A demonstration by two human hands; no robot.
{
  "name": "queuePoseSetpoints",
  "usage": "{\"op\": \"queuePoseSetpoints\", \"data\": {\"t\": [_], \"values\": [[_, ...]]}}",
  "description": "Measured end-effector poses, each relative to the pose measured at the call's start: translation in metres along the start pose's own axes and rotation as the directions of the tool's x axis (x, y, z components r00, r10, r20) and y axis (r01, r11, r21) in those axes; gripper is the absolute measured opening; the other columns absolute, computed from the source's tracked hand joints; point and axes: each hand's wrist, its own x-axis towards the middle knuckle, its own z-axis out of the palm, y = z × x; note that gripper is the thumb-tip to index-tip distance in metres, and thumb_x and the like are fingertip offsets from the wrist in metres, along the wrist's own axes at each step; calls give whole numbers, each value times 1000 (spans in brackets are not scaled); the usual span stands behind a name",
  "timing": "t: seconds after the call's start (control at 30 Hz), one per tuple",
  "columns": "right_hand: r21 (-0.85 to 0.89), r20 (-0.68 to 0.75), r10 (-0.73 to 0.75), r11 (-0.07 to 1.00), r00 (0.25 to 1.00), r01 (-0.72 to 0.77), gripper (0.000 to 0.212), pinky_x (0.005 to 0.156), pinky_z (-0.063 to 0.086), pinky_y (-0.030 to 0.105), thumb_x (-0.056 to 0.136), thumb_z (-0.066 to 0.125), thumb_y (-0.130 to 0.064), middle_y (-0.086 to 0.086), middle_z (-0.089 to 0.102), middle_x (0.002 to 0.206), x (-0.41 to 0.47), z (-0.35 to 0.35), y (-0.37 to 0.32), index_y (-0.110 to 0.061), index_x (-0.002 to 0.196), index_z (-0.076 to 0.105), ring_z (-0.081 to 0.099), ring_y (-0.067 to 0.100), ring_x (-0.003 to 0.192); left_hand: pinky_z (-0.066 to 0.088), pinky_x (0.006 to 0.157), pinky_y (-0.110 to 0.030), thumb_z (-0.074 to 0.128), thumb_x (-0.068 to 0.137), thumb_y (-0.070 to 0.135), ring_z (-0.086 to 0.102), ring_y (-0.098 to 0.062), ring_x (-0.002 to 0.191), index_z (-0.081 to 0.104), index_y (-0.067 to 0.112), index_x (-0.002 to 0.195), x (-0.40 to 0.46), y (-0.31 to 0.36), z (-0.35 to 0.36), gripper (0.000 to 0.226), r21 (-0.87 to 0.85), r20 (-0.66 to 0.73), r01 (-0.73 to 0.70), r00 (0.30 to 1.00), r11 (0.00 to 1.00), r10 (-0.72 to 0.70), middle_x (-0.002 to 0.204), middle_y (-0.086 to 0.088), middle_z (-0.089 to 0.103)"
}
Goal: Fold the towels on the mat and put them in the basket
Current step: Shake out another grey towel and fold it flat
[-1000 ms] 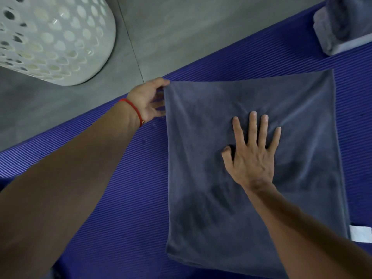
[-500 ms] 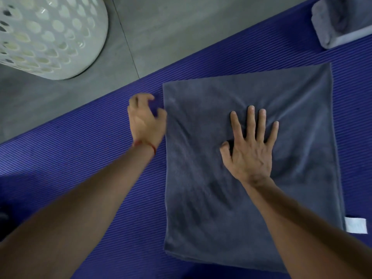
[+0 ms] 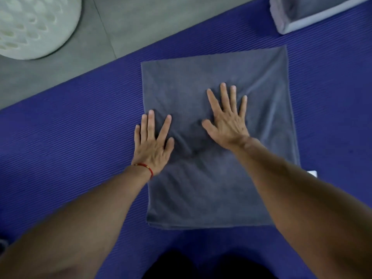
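A dark grey towel [image 3: 217, 188] lies folded flat as a rectangle on the purple ribbed mat [image 3: 66, 141]. My left hand [image 3: 154, 146] presses flat on the towel's left edge, fingers spread, a red cord on the wrist. My right hand [image 3: 228, 117] lies flat on the towel's middle, fingers apart. Small creases bunch between the two hands. Neither hand holds anything. The white perforated basket [image 3: 30, 27] stands on the floor at the top left, off the mat.
A stack of folded grey towels [image 3: 314, 11] sits at the mat's top right corner. Grey tiled floor [image 3: 141, 23] runs beyond the mat's far edge. A white label [image 3: 313, 173] peeks out by the towel's right edge. Something dark is at the bottom centre.
My left hand left the towel's far left corner, came back toward me and now lies flat on the left edge. The right hand stayed pressed on the towel.
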Motion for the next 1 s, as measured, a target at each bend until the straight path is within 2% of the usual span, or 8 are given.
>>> {"op": "queuePoseSetpoints", "data": {"t": [0.17,0.23,0.33,0.4,0.53,0.67,0.83,1.0], "values": [[-25,-21,206,978,978,-206,73,121,14,67,96,54,-34,11,13,171,-126,-12,66,-25,162,23,9,34,157,5,127,-52,17,104,54,-16,-31,156,-30,43,153,-4,-2,-14,68,-2,78,-5,997,1000,5,167,-12,-26],[-4,-19,334,942,942,-334,67,114,28,67,98,57,-30,12,23,167,-190,-14,92,-23,159,29,22,34,152,22,124,-53,35,105,46,7,-35,156,-20,41,158,-38,-3,-17,76,-88,2,21,1000,996,-21,170,-16,-9],[54,-46,513,858,857,-511,57,95,44,63,97,64,-31,18,46,144,-250,-15,111,-18,148,42,43,42,129,48,97,-56,57,99,33,44,-41,132,11,22,162,-117,3,-5,78,-132,-84,158,982,979,-170,155,-21,32],[136,-53,598,798,800,-587,49,89,47,61,96,66,-32,21,53,128,-266,-12,112,-11,137,49,49,44,118,51,88,-56,62,97,29,51,-40,118,27,11,157,-164,8,10,72,-196,-76,230,966,953,-248,139,-22,45],[443,-22,676,667,737,-599,25,77,45,44,94,66,-33,15,59,105,-270,-1,108,-12,103,56,55,38,99,48,100,-54,64,98,26,50,-39,121,37,6,150,-206,15,26,62,-454,83,355,930,818,-358,136,-21,45],[587,98,808,424,581,-689,32,73,41,34,92,73,-30,12,64,100,-267,5,107,-5,105,57,61,31,90,51,90,-46,72,92,25,60,-38,109,44,12,133,-199,17,15,51,-518,252,515,855,683,-453,118,-16,62],[502,162,727,522,667,-690,24,76,43,37,98,68,-27,9,63,82,-272,-9,107,-6,87,65,57,29,82,50,70,-32,76,87,31,68,-29,88,61,11,90,-190,12,1,26,-441,423,630,774,639,-471,86,-8,70],[547,149,689,540,709,-640,18,77,47,33,99,67,-31,0,66,76,-284,-34,109,-17,88,63,61,19,74,63,81,-44,81,84,20,75,-25,78,62,12,90,-201,6,6,21,-621,456,663,740,419,-495,90,-12,74]]}}
